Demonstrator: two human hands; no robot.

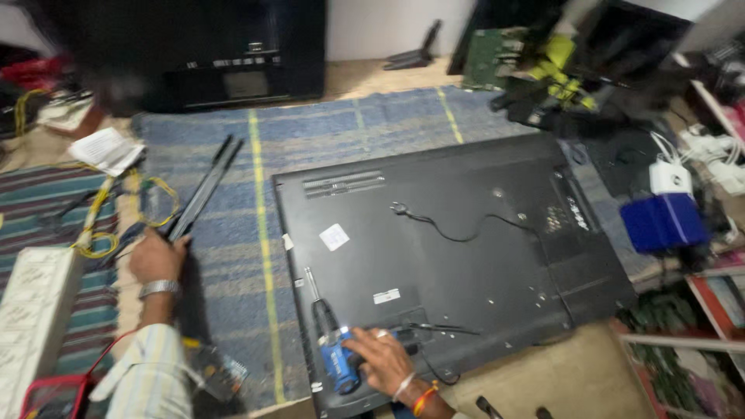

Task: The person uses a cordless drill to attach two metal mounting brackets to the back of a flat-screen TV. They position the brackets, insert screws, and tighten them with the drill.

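Television (458, 248) face-down on the rug (326, 132), back cover on; our right hand (380, 358) rests loosely on the blue screwdriver (334, 349) at its 7 o'clock corner, left hand (155, 260) grasping black strips (203, 190) at 9 o'clock—we judge unscrewing barely begun.

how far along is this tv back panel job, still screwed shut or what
Done: the television lies face down on the blue rug, its power cord loose on the back cover. In hand: the right hand rests on the blue electric screwdriver at the cover's near edge; the left hand touches long black strips on the rug. Left: the back cover sits in place, unopened; whether screws remain is too blurred to tell.
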